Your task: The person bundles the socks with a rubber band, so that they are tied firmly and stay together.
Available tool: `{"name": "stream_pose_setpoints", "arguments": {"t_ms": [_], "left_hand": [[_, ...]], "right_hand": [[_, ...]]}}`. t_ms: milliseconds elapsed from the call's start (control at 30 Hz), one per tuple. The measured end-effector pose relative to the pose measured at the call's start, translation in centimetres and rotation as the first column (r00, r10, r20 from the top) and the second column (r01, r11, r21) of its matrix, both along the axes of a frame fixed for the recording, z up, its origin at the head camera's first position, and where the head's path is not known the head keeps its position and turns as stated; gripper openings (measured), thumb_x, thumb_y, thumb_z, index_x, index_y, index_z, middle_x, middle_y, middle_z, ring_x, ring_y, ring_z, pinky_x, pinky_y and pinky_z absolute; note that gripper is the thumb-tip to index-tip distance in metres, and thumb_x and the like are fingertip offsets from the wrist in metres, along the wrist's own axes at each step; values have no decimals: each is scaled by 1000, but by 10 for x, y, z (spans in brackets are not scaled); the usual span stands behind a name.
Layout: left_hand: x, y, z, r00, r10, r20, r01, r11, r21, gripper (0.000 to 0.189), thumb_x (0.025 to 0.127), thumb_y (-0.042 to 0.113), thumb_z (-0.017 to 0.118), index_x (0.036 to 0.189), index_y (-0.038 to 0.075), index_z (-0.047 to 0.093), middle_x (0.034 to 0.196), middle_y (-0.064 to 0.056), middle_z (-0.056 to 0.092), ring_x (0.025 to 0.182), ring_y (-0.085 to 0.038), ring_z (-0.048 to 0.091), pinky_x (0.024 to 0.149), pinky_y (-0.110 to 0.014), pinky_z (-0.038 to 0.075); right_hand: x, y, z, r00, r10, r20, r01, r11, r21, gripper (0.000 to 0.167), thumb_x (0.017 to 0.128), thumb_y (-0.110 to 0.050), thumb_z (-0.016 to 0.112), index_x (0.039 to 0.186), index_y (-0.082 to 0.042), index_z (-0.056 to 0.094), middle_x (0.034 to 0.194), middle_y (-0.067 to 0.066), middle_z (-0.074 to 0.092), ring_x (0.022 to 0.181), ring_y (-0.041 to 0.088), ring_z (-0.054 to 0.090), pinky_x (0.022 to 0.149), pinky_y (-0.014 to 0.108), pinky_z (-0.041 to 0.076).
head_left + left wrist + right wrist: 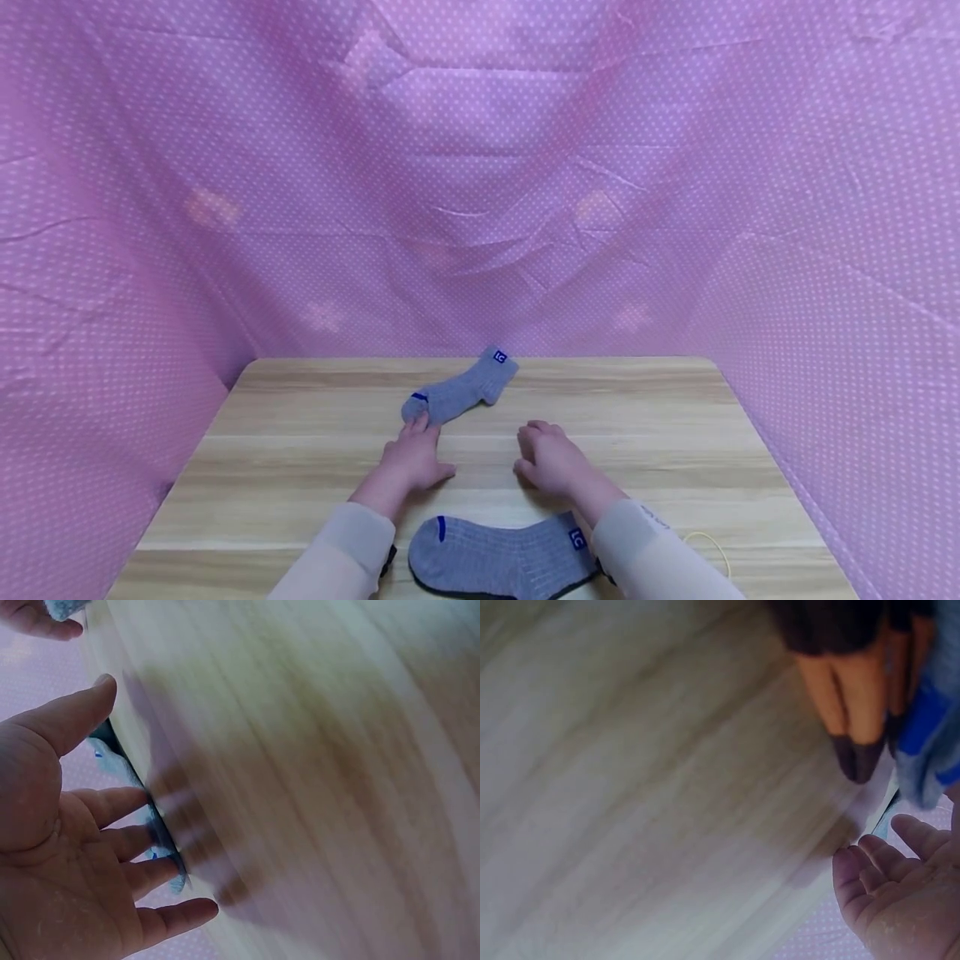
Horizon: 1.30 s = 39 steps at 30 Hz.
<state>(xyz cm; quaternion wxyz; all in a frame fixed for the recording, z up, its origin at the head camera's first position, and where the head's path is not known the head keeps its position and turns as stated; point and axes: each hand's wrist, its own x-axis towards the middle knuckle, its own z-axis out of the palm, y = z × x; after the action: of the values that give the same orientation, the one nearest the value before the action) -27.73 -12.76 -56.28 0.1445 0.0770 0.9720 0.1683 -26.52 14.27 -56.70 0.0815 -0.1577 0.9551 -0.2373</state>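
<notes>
A grey sock (461, 393) with a dark blue toe stripe and a blue cuff label lies slantwise near the back of the wooden table. My left hand (412, 462) reaches forward, its fingertips touching the sock's toe end. In the left wrist view the left hand (75, 847) has its fingers spread, grey fabric (112, 761) beyond them. To the right, my right hand (552, 461) hovers low over the table, fingers loosely bent and holding nothing. Between my forearms lies another grey sock (502, 554), with dark fabric showing under its lower edge; the right sleeve partly covers its cuff.
A thin yellow loop (711, 550) lies beside the right sleeve. Pink dotted cloth (480, 208) surrounds the table (300, 458) at the back and sides. Brown-and-orange fabric (855, 690) and blue-grey fabric (922, 742) appear close up in the right wrist view.
</notes>
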Motion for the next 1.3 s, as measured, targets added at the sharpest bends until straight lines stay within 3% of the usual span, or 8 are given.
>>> {"name": "stream_pose_setpoints", "arguments": {"t_ms": [500, 800, 1033, 1300], "left_hand": [[25, 3, 10, 997, -74, -3, 74, 997, 35, 84, 88, 41, 83, 153, -2, 51, 167, -25, 33, 155, -48, 25, 116, -72, 30], [36, 5, 9, 996, -91, 5, 91, 995, 34, 80, 89, 40, 81, 153, 0, 53, 168, -23, 34, 155, -47, 26, 116, -71, 30], [36, 6, 7, 993, -116, -1, 116, 993, 20, 74, 90, 39, 82, 149, 2, 58, 167, -20, 36, 154, -46, 29, 113, -73, 33], [38, 4, 7, 994, -110, 7, 110, 992, 61, 70, 90, 39, 81, 146, 3, 61, 166, -18, 39, 154, -44, 31, 114, -73, 31]], "right_hand": [[-9, -9, 4, 999, -18, -34, 19, 999, 32, 61, 98, -27, 74, 148, 0, 55, 157, 25, 47, 143, 45, 45, 117, 57, 38], [-16, -4, 1, 995, 27, -97, -12, 988, 152, 53, 100, -27, 70, 144, 1, 58, 156, 26, 47, 140, 49, 46, 114, 58, 41], [-16, 2, -9, 995, 70, -76, -49, 968, 247, 54, 107, -25, 55, 156, -2, 49, 167, 15, 38, 138, 47, 47, 107, 62, 46], [-15, 1, -12, 992, 61, -106, -33, 968, 249, 50, 108, -25, 52, 155, -5, 51, 164, 12, 44, 137, 44, 49, 105, 62, 48]]}}
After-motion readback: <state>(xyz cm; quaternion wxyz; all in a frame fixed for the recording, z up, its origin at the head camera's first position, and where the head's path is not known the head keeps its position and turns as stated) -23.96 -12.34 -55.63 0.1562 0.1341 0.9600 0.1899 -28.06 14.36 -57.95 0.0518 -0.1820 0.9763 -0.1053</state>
